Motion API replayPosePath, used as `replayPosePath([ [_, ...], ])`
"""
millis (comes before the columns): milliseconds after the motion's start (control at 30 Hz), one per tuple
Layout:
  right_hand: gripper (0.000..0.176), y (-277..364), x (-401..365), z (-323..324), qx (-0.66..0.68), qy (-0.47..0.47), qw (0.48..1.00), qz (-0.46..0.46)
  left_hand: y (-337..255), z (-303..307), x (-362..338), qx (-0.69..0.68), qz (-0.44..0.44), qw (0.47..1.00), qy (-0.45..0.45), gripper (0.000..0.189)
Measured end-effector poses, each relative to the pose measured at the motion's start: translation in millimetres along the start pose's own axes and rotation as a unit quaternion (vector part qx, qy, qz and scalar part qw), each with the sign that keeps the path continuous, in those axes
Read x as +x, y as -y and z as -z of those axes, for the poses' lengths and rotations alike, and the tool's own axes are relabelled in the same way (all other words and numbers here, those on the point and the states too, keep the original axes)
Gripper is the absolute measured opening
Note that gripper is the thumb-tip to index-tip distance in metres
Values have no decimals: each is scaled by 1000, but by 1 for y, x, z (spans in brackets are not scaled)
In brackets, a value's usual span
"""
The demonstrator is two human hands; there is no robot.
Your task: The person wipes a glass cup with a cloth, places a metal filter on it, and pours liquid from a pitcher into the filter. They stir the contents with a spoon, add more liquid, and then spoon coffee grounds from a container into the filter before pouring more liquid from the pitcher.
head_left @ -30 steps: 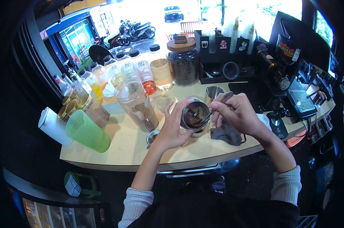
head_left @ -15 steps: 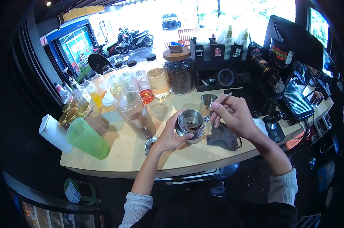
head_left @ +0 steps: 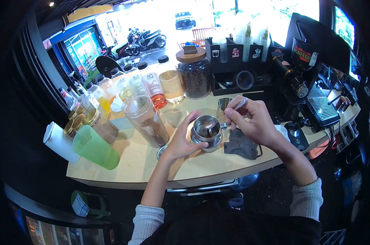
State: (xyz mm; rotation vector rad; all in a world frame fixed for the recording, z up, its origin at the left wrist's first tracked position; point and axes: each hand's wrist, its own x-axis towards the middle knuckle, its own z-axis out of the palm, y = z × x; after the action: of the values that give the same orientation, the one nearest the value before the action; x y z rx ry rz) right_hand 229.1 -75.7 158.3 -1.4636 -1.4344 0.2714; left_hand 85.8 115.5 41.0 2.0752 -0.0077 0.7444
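Clasping a shiny round steel cup (head_left: 206, 131), the left hand (head_left: 180, 142) steadies it while the right hand (head_left: 250, 120) pinches a spoon (head_left: 213, 122).

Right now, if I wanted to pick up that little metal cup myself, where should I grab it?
Probably around its round side wall, coming from the left, as the left hand does. The metal cup stands upright with an open top, and the spoon held by the right hand dips in from the right, so the top and right side are taken.
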Motion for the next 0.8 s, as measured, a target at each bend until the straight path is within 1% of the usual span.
replayPosePath([
  [33, 17, 0, 0, -1, -25, 1, 1000, 5, -4, 1, 1, 0, 1, 1000, 0, 98],
  [67, 17, 1, 1, -1, -25, 1, 1000, 4, -11, 3, 2, 26, -32, 998, -56, 90],
  [100, 17, 2, 3, -3, -50, 3, 998, 38, -21, 5, 4, 52, -64, 990, -111, 83],
  [133, 17, 3, 5, -5, -74, 4, 995, 70, -30, 7, 6, 52, -64, 990, -110, 83],
  [167, 17, 4, 7, -8, -73, 4, 995, 69, -39, 9, 8, 120, -62, 985, -104, 69],
  [200, 17, 5, 10, -11, -87, 10, 992, 90, -47, 12, 10, 188, -62, 975, -98, 55],
  [233, 17, 6, 14, -15, -100, 16, 989, 111, -57, 11, 12, 189, -62, 975, -97, 55],
  [267, 13, 8, 17, -19, -98, 19, 990, 98, -66, 7, 16, 215, -85, 968, -99, 42],
  [300, 13, 8, 20, -22, -98, 18, 990, 98, -71, 5, 19, 241, -109, 959, -101, 30],
  [333, 14, 5, 24, -25, -93, 17, 987, 132, -70, 4, 21, 242, -110, 959, -101, 30],
  [367, 15, 4, 26, -27, -88, 17, 982, 167, -69, 4, 23, 267, -130, 949, -109, 26],
  [400, 15, 5, 28, -29, -84, 18, 982, 169, -69, 4, 24, 291, -149, 938, -117, 23],
  [433, 15, 6, 29, -31, -84, 18, 982, 169, -68, 4, 25, 291, -149, 938, -117, 23],
  [500, 16, 7, 30, -32, -127, 8, 973, 195, -67, 4, 26, 287, -160, 935, -135, 19],
  [633, 18, 11, 29, -25, -116, 15, 973, 198, -70, 5, 29, 312, -163, 926, -135, 17],
  [700, 25, 12, 25, -14, -81, 28, 988, 127, -70, 6, 29, 305, -140, 932, -139, 13],
  [733, 25, 7, 24, -9, -80, 29, 988, 128, -69, 6, 29, 306, -139, 931, -140, 13],
  [800, 30, -13, 21, 3, -26, 2, 999, 33, -66, 7, 28, 259, -98, 951, -138, 9],
])
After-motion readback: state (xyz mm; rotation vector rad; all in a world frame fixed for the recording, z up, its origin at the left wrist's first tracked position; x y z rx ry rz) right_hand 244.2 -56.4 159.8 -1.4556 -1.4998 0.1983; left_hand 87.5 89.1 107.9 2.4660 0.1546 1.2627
